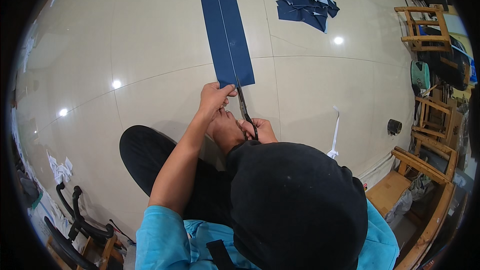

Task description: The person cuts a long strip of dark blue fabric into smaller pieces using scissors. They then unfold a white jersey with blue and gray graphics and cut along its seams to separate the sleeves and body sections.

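A long strip of navy blue fabric (217, 25) lies flat on the tiled floor, with a pale line running along its middle. My left hand (216, 96) pinches its near edge at the left corner. In my right hand (261, 130) is a pair of scissors (243, 104), my fingers around the black handles. The blades point away from me and reach the near edge of the strip, close to the pale line. My bare foot (226, 131) rests between my hands, just short of the fabric. Part of my right hand is hidden behind my black-clad knee (300, 195).
Navy fabric scraps (307, 2) lie in a heap at the far right. A thin white strip (335, 132) is on the floor right of my knee. Wooden stools (425, 32) line the right side. White scraps (60, 169) and a black chair frame (77, 215) are at the left.
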Demonstrator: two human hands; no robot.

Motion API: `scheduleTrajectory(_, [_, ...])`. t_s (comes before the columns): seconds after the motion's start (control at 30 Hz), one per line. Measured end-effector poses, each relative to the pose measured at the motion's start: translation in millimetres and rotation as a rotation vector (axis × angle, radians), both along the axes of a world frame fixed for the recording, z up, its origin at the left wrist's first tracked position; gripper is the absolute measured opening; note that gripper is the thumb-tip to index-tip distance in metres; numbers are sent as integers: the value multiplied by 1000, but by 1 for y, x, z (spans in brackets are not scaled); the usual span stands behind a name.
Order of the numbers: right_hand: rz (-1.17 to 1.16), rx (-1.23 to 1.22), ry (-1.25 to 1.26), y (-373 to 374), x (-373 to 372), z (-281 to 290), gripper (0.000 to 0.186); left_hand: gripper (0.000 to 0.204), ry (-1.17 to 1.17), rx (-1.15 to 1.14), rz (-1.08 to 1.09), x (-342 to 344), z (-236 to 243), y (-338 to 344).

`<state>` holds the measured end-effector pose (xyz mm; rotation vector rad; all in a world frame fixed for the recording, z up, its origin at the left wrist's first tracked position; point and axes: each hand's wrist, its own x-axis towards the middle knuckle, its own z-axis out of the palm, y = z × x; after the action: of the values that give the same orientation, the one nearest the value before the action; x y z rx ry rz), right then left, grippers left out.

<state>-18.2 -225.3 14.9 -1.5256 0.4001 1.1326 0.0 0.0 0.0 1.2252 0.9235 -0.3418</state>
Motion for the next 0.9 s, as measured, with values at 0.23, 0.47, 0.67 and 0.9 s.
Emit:
scheduleTrajectory(0.23, [22,2,-14,0,-2,2,44,19,1,5,1,-3,2,0])
scheduleTrajectory(0.47, [19,-18,-13,0,-2,1,43,19,-6,6,-2,-2,3,0])
scheduleTrajectory(0.67, [12,-14,-7,0,-4,-2,43,20,-6,10,-4,-1,2,-1])
scheduleTrajectory(0.9, [32,-44,-30,3,-6,-3,44,19,-4,14,-6,-3,1,0])
